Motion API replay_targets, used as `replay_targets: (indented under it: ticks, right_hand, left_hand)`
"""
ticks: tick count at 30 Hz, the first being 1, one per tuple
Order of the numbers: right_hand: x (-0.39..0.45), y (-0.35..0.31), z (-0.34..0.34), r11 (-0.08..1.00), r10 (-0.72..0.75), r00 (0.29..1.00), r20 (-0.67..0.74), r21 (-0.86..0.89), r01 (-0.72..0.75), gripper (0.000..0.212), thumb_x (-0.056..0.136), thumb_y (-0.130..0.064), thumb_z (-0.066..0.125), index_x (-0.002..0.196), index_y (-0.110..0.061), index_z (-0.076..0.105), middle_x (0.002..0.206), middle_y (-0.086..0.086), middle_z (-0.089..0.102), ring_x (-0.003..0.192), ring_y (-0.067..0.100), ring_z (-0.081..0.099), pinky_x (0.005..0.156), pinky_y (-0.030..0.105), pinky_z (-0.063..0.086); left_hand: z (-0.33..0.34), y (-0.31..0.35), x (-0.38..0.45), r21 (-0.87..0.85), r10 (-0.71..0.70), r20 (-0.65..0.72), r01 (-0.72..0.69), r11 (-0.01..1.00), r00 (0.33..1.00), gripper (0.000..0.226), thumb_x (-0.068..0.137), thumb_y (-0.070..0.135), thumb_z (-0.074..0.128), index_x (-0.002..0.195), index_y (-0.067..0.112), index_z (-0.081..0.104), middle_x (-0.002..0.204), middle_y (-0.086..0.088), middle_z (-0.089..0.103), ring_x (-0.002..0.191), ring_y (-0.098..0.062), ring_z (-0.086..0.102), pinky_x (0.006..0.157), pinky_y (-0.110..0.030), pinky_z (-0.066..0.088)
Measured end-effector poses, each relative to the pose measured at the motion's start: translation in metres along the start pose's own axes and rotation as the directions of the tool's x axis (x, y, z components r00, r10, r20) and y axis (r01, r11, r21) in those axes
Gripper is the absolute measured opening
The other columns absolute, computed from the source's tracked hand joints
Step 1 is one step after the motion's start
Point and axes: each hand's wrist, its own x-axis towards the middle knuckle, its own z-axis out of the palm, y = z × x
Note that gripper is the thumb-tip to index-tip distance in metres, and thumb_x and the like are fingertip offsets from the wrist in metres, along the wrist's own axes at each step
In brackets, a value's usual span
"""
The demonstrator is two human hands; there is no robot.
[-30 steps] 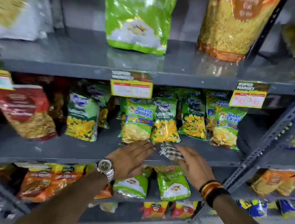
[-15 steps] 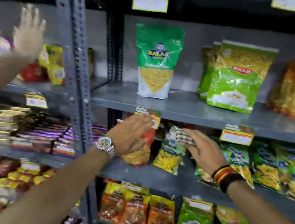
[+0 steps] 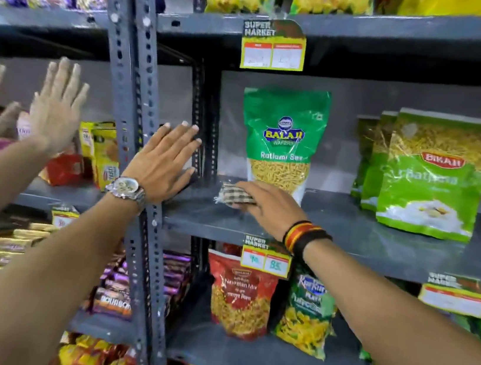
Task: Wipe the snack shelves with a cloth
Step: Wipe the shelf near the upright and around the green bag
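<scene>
My right hand (image 3: 270, 206) presses a small checked cloth (image 3: 235, 197) flat onto a grey metal shelf (image 3: 379, 242), just in front of a green Balaji sev bag (image 3: 281, 138). My left hand (image 3: 165, 161), with a watch on the wrist, is spread open and held flat beside the shelf's perforated upright post (image 3: 129, 105), holding nothing. Green Bikaji bags (image 3: 432, 175) stand further right on the same shelf.
Another person's open hands (image 3: 55, 106) reach toward the shelf bay on the left, among biscuit packs (image 3: 101, 150). Below are a red Navratan Mix bag (image 3: 240, 293), a green puffcorn bag (image 3: 306, 312) and price tags (image 3: 265, 261). More snack bags fill the shelf above.
My view and both hands have risen from the chip-packet shelf to the shelf above. The cloth has gone from mid-air onto this shelf surface. The other person's hands stay raised at left.
</scene>
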Motion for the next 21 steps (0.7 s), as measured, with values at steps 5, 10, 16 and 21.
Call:
replay_targets:
  ticks: [5, 10, 16, 21]
  right_hand:
    - [0.049, -0.004, 0.041, 0.999, -0.047, 0.999, 0.013, -0.020, 0.047, 0.048, 0.090, -0.023, 0.057, 0.137, -0.024, 0.046, 0.132, 0.004, 0.057, 0.122, 0.026, 0.052, 0.093, 0.038, 0.047]
    - [0.082, -0.005, 0.075, 0.994, -0.090, 0.986, 0.141, -0.046, 0.097, 0.041, 0.093, -0.039, 0.053, 0.130, -0.021, 0.050, 0.123, 0.008, 0.060, 0.116, 0.029, 0.056, 0.089, 0.037, 0.045]
    - [0.075, 0.000, 0.079, 0.989, -0.069, 0.942, 0.328, 0.146, 0.022, 0.066, 0.085, -0.067, 0.048, 0.139, -0.029, 0.043, 0.139, 0.000, 0.054, 0.125, 0.018, 0.053, 0.105, 0.030, 0.040]
    - [0.085, -0.007, 0.074, 0.957, -0.004, 0.916, 0.402, 0.266, -0.112, 0.066, 0.087, -0.073, 0.031, 0.139, -0.036, 0.044, 0.146, -0.009, 0.048, 0.134, 0.011, 0.044, 0.113, 0.028, 0.030]
  left_hand:
    - [0.019, -0.022, 0.003, 0.088, 0.078, 0.006, -0.078, 0.993, 0.997, 0.065, 0.107, 0.040, 0.020, 0.153, 0.001, 0.042, 0.163, -0.020, 0.037, 0.155, -0.037, 0.026, 0.130, -0.051, 0.011]
    - [0.033, -0.028, 0.003, 0.081, 0.145, -0.116, -0.136, 0.987, 0.983, 0.060, 0.104, 0.033, 0.029, 0.153, 0.003, 0.043, 0.164, -0.017, 0.037, 0.155, -0.036, 0.027, 0.128, -0.053, 0.016]
    - [0.038, -0.032, 0.001, 0.060, 0.156, -0.192, -0.147, 0.987, 0.969, 0.061, 0.099, 0.029, 0.039, 0.155, 0.003, 0.040, 0.167, -0.016, 0.032, 0.155, -0.036, 0.027, 0.129, -0.052, 0.013]
    - [0.037, -0.031, 0.000, 0.066, 0.164, -0.192, -0.154, 0.986, 0.968, 0.062, 0.100, 0.029, 0.043, 0.156, 0.004, 0.039, 0.166, -0.016, 0.033, 0.155, -0.036, 0.027, 0.128, -0.053, 0.016]
